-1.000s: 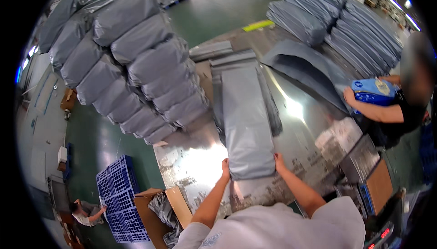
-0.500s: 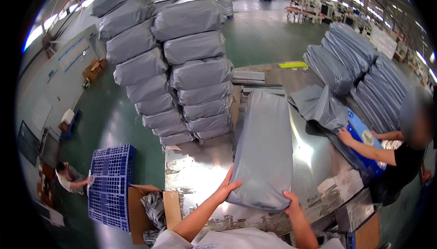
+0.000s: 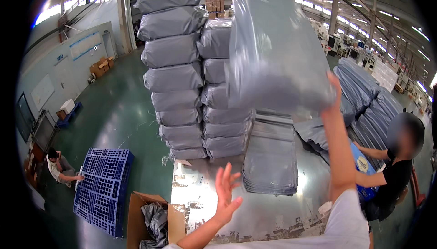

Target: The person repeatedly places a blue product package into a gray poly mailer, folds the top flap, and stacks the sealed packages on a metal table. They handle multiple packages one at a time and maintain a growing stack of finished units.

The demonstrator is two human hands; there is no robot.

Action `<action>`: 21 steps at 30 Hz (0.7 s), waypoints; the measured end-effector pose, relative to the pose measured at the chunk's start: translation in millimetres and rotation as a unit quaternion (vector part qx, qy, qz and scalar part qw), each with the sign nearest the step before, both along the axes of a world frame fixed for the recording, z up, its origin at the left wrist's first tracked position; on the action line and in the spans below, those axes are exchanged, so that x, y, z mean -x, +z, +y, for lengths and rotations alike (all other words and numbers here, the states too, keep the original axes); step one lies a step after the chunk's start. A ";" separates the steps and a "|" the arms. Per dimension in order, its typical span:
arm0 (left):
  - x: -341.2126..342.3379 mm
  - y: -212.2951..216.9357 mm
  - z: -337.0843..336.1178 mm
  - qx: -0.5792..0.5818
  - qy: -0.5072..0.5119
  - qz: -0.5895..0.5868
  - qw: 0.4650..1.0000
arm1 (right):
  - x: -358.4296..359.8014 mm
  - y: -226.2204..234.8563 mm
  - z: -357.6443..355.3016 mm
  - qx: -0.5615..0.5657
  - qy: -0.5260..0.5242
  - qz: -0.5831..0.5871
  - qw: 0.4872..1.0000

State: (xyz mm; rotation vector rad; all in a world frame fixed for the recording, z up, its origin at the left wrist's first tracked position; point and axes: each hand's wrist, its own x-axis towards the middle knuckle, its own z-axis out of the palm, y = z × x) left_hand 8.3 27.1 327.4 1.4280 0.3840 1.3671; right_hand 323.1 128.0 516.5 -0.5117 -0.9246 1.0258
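A large grey plastic-wrapped package (image 3: 277, 53) is up in the air, tilted, above the far side of the metal table (image 3: 314, 203). My right hand (image 3: 333, 94) is raised and holds its lower right corner; the package partly hides the fingers. My left hand (image 3: 226, 194) is off the package, over the near left of the table, fingers spread and holding nothing. Below the package lies a pile of flat grey plastic bags (image 3: 271, 158). Just behind, two tall stacks of similar packages (image 3: 175, 78) stand side by side; the raised package covers part of the right one.
An opened carton (image 3: 175, 221) with crumpled grey plastic stands at the table's near left. Farther left, a person crouches by a tilted blue pallet (image 3: 102, 190). On the right, a co-worker (image 3: 391, 167) handles a blue package (image 3: 359, 165) beside more grey packages (image 3: 378, 112).
The package has risen from the table, uncovering the flat bags. My left hand has let go of it, while my right hand has gone up and forward with it. The view has tilted up.
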 end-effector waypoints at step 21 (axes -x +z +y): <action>24.1 -138.5 -8.1 0.194 -0.085 0.111 0.971 | 64.9 102.4 280.6 -0.148 -0.278 -0.419 0.851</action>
